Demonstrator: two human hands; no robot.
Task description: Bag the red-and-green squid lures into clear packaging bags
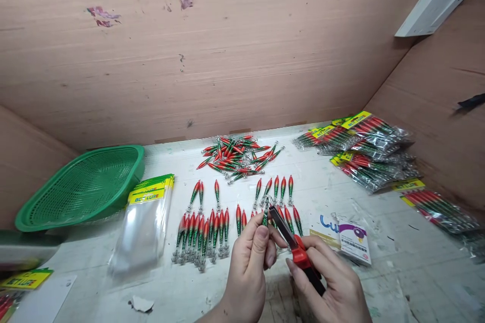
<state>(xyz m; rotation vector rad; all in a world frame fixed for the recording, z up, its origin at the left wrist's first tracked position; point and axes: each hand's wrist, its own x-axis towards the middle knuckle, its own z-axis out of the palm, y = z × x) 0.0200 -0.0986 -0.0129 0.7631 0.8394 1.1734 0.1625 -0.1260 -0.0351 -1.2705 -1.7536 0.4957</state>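
My left hand (pixel 250 262) is closed on a fishing lure (pixel 265 218), a green-bodied one with its hooks pointing up; the rest of it is hidden by my fingers. In my right hand (pixel 329 282) is a red and black stapler (pixel 301 252), its dark jaw slanting up to the left. The jaw's tip sits right beside the held lure; whether they touch I cannot tell. Behind my hands, red and green lures (pixel 282 189) stand in loose rows. More lures (pixel 204 234) lie grouped to the left.
A lure pile (pixel 235 156) lies near the back wall. A green basket (pixel 83 186) and a stack of clear header bags (pixel 146 232) are on the left. Filled lure packets (pixel 371 151) are heaped at right, near a small white and purple box (pixel 354 240). Torn paper (pixel 142 304) lies in front.
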